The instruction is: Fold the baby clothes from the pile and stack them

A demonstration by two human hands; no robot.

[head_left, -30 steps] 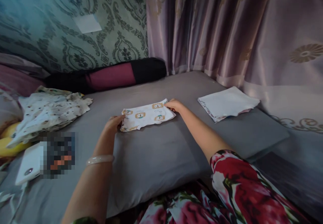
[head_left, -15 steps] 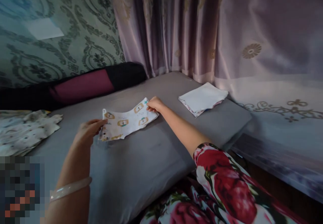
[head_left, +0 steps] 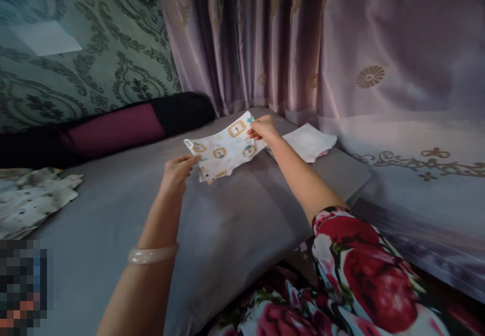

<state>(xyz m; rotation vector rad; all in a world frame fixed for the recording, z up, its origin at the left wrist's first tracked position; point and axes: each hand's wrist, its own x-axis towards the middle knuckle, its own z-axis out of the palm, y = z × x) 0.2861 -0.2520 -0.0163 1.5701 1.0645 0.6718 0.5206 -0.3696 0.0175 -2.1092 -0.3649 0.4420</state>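
A white folded cloth (head_left: pixel 229 146) printed with tan animal faces and small teal marks hangs stretched between my two hands, above the grey bed. My left hand (head_left: pixel 179 170) pinches its left edge, near a small loop at the corner. At the opposite end, my right hand (head_left: pixel 264 129) is closed on the cloth's right edge. Just beyond my right hand lies a flat stack of folded white cloths (head_left: pixel 311 143), partly hidden by that hand and forearm.
A grey sheet (head_left: pixel 242 235) covers the bed. At the left edge lies a crumpled dotted cloth (head_left: pixel 38 194). A long black and maroon bundle (head_left: pixel 113 126) rests along the patterned wall. Mauve curtains (head_left: pixel 341 48) hang behind the bed.
Both hands have lifted the printed cloth off the sheet and carried it right and away from me, towards the folded stack. The view has shifted slightly.
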